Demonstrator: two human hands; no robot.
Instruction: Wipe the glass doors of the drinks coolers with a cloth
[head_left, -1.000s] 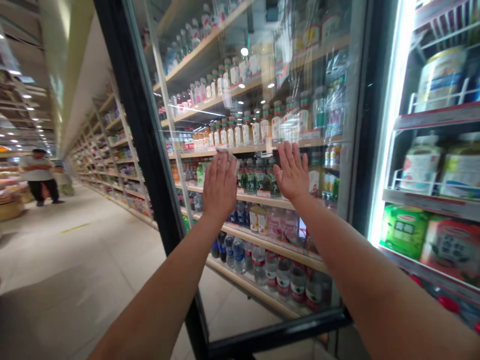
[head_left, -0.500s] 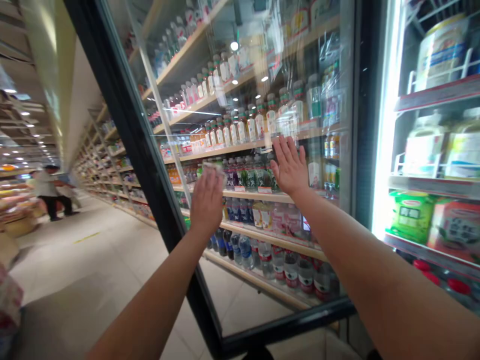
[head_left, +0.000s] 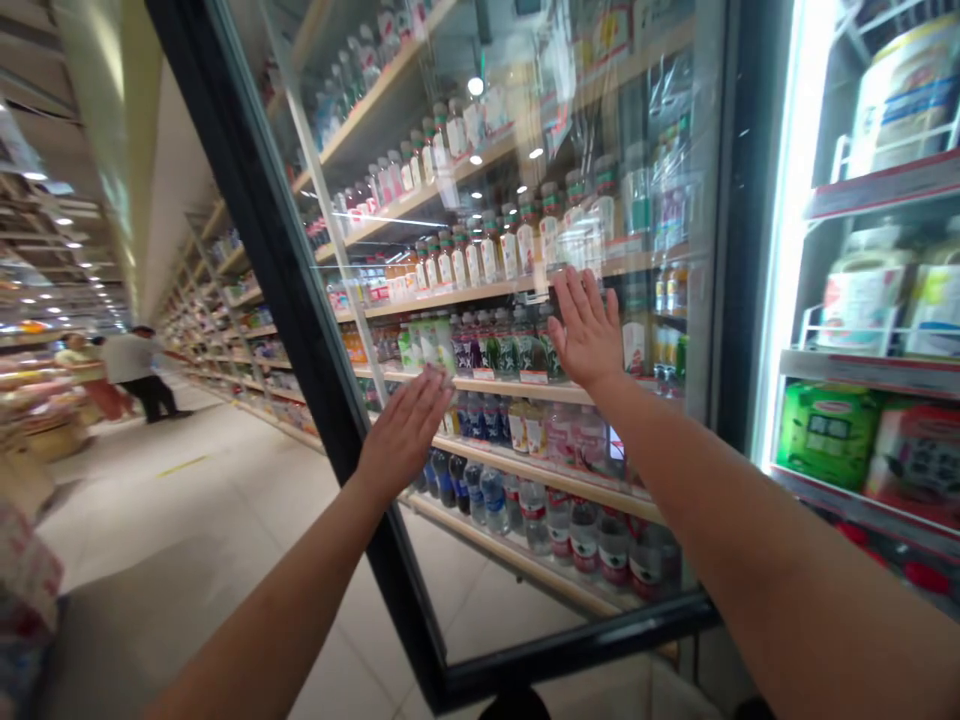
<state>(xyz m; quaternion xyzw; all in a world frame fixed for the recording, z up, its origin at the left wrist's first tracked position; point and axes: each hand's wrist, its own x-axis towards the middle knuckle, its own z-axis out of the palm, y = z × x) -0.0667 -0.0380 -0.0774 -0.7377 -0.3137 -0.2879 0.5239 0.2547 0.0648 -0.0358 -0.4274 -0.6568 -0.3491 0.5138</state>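
A glass fridge door (head_left: pixel 637 480) in a black frame (head_left: pixel 300 330) stands swung out in front of me. My right hand (head_left: pixel 589 335) lies flat on the glass with its fingers spread and holds nothing. My left hand (head_left: pixel 401 435) is lower and further left, near the frame. Its palm is pressed to the glass and its fingers point up and right. Only a pale edge of the white cloth (head_left: pixel 445 377) shows at its fingertips; the rest is hidden under the hand. Through the glass I see shelves of bottles (head_left: pixel 495 255).
The lit fridge interior (head_left: pixel 862 370) with cartons and green packs is on the right. A long aisle of shelving (head_left: pixel 225 330) runs off to the left over a pale tiled floor (head_left: pixel 187 520). Two people (head_left: pixel 135 365) stand far down the aisle.
My left hand has slid down and to the left across the glass with the cloth under it. My right hand has stayed flat on nearly the same spot.
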